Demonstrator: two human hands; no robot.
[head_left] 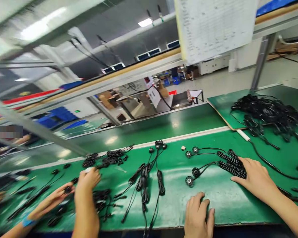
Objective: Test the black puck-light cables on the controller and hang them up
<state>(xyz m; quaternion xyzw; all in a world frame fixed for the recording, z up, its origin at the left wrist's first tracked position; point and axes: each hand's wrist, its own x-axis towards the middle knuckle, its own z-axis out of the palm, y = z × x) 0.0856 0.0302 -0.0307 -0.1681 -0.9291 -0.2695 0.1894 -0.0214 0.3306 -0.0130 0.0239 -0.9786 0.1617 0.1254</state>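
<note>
My right hand [257, 175] grips two bundled black cables [230, 164] at the right of the green work surface. Their thin leads run left to small round black earpiece-like heads [189, 181], which lie flat in two pairs. Near the front edge, my left hand [197, 215] rests with fingers apart and nothing in it, just below those round ends. Several more black cable bundles [144, 185] lie to its left, apart from it. The far ends of the gripped cables are hidden behind my right hand and forearm.
A co-worker's hands [85, 181] handle a small black part at the left. A heap of black cables [268, 112] lies on a green board [222, 105] at the back right. A white-tipped tool with a cord [243, 135] lies before it. A paper sheet [217, 29] hangs from the shelf rail.
</note>
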